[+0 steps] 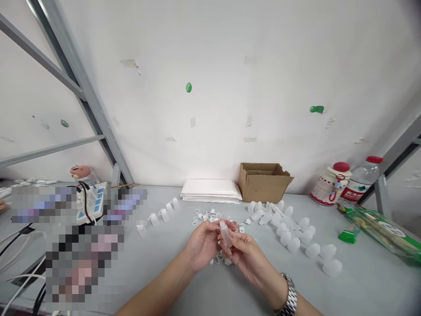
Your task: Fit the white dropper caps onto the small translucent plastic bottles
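A small translucent bottle (pixel 226 235) is held tilted above the grey table (pixel 138 267). My right hand (pixel 245 254) is closed round its lower part with thumb and fingers. My left hand (pixel 204 245) is beside it, its fingers curled close to the bottle; whether they grip anything is hard to make out. Under and behind the hands lie small white caps with loops (pixel 208 215). To the right are many loose translucent pieces (pixel 293 245) and a few clear tubes. On the left, several small bottles with white loops (pixel 164 214) stand in a slanting row.
At the back are stacked white envelopes (pixel 210 191) and an open cardboard box (pixel 265 186). A decorated jar (pixel 329 186), a water bottle (pixel 360 180) and a green snack bag (pixel 388 232) are on the right. A power strip (pixel 94 202) and cables lie on the left.
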Demonstrator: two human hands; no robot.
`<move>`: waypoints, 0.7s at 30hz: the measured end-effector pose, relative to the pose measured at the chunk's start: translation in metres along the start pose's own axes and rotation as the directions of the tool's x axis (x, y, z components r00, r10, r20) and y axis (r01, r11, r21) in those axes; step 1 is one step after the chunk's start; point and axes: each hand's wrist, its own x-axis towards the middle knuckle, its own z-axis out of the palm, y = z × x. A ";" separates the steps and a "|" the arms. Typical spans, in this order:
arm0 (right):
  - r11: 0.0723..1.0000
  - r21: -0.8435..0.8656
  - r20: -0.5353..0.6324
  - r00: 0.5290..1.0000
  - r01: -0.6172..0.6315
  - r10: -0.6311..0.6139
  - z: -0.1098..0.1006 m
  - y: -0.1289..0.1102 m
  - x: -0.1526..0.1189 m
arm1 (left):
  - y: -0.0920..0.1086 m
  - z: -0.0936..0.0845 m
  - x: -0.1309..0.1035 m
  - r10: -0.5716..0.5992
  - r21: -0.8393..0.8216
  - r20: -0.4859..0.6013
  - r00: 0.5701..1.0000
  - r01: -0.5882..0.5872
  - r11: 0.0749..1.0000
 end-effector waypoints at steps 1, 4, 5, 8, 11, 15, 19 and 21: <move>1.000 0.011 0.005 1.000 -0.006 0.006 0.000 0.001 0.000 | 0.000 0.000 0.000 -0.003 -0.010 -0.015 1.000 0.003 1.000; 0.999 0.042 0.025 1.000 -0.020 0.019 0.000 0.001 0.001 | -0.002 -0.001 0.000 -0.015 -0.030 -0.015 1.000 0.014 0.999; 0.998 0.056 0.032 0.999 -0.022 0.021 0.000 0.001 0.001 | -0.003 -0.001 0.000 -0.009 -0.026 -0.006 1.000 0.008 1.000; 0.995 0.097 0.039 0.999 -0.026 0.022 -0.001 -0.001 0.002 | -0.005 0.001 0.000 0.026 -0.001 0.020 0.999 -0.026 1.000; 0.992 0.123 0.034 0.999 -0.020 0.016 -0.004 -0.003 0.003 | -0.004 0.004 -0.001 0.032 0.026 0.035 0.999 -0.033 0.999; 0.997 0.073 0.017 1.000 0.001 -0.002 -0.003 -0.006 0.002 | 0.002 0.007 -0.004 0.074 0.115 0.053 0.996 -0.080 0.990; 0.988 -0.131 -0.060 0.994 0.079 -0.087 0.001 -0.007 0.000 | 0.002 0.005 -0.004 0.173 0.221 0.105 0.979 -0.193 0.956; 0.962 -0.251 -0.111 0.984 0.108 -0.140 0.002 -0.006 0.000 | 0.000 0.003 -0.003 0.223 0.234 0.121 0.967 -0.246 0.940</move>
